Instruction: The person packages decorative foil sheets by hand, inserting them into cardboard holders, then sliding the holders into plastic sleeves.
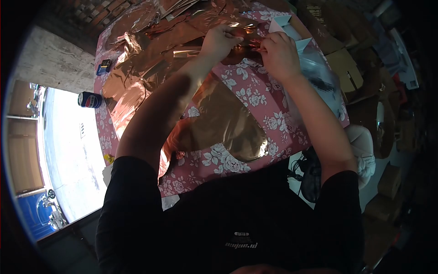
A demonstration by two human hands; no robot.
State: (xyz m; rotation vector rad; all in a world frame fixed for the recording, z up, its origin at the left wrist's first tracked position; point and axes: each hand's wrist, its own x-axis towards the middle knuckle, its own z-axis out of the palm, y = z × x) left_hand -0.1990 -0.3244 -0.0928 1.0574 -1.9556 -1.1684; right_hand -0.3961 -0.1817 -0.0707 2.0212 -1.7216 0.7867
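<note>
Both my hands reach to the far side of a table and meet at shiny copper-coloured foil (250,42). My left hand (219,44) is closed, its thumb and fingers pinching the foil's left part. From the right, my right hand (280,54) pinches the same foil with bent fingers; the fingertips are partly hidden. More crumpled copper-coloured sheets (157,55) spread beneath and to the left of my left hand. Closer to my body lies a large smooth foil sheet (228,125), partly behind my left forearm.
A pink floral tablecloth (278,121) covers the table. Right of my right hand are a pale open box (282,22) and clear plastic wrapping (319,75). A dark blue can (90,100) and small blue box (104,67) stand at the left edge. Cardboard (343,71) is stacked beyond the right edge.
</note>
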